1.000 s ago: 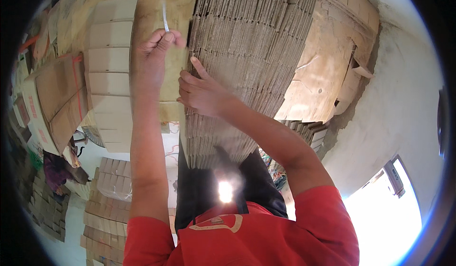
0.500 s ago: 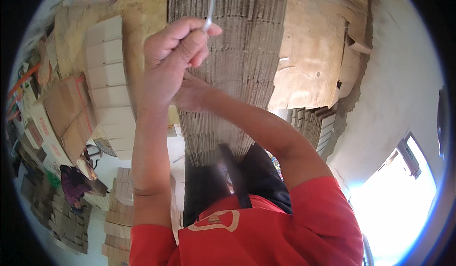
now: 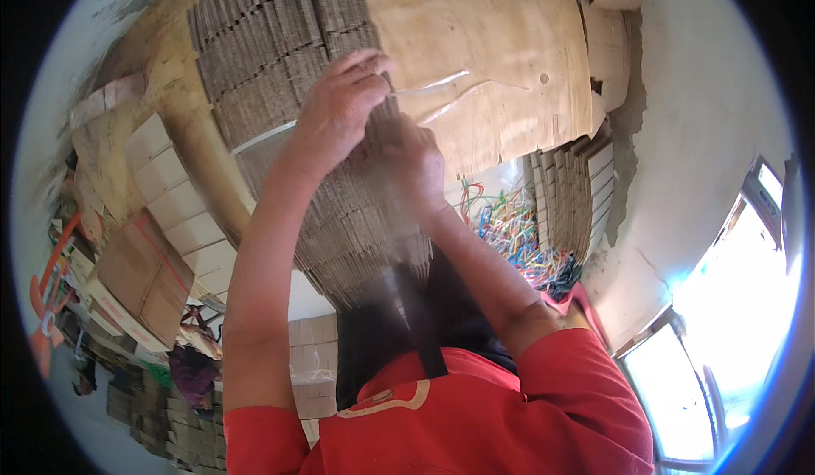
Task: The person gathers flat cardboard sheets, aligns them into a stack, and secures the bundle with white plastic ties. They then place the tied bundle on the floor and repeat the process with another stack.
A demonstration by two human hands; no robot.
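A long stack of brown corrugated cardboard pieces (image 3: 255, 59) lies in front of me, edges up, reaching back toward my lap. Around it runs a thin white strap (image 3: 261, 137), which passes beneath my left wrist. My left hand (image 3: 344, 110) is closed on the strap at the right edge of the stack. Just below, my right hand (image 3: 413, 168), slightly blurred, is curled against the same edge, closed by the strap; its exact grip is partly hidden. Two loose white ends stick out past my fingers to the right.
A plywood board (image 3: 492, 33) extends on the right. Beyond its near edge lies a tangle of coloured cords (image 3: 518, 229) beside more stacked cardboard (image 3: 564, 191). At left are a row of white-faced cardboard stacks (image 3: 182, 195) and a brown carton (image 3: 144, 263). A bright doorway (image 3: 730, 305) stands far right.
My left hand has come down from holding the strap up to the stack's right edge. My right hand has moved out from behind it to the right. The view has turned, tilting the stack leftward.
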